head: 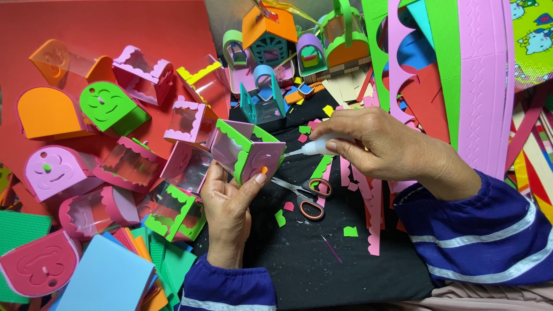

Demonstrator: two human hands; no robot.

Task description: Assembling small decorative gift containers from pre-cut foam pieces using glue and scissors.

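**A:** What have you got in your left hand (227,201)?

**B:** You hold a small foam box (246,151), lilac with green scalloped trim and a clear window in one side. Your fingers are curled under it and your thumb presses against its lilac end face, beside a little orange peg. It sits tilted, raised just above the black cloth (322,259).

**A:** And your right hand (374,144)?

**B:** It is closed around a white glue bottle (319,145), pinched between thumb and fingers. The nozzle points left and its tip comes right up to the box's edge; I cannot tell whether it touches.

**A:** What lies under your hands?

**B:** Orange-handled scissors (305,198) lie on the black cloth just below the box, blades pointing up-left. Green and pink foam scraps (350,231) are scattered around them, and pink scalloped strips (371,207) lie under your right wrist.

**A:** And to the left?

**B:** A heap of finished foam boxes (132,167) in pink, lilac, green and orange rests on a red sheet (115,23). Stacked foam sheets (109,276) lie at the lower left. At the top stands a small foam house with an orange roof (269,34), and tall foam sheets (478,80) lean at the right.
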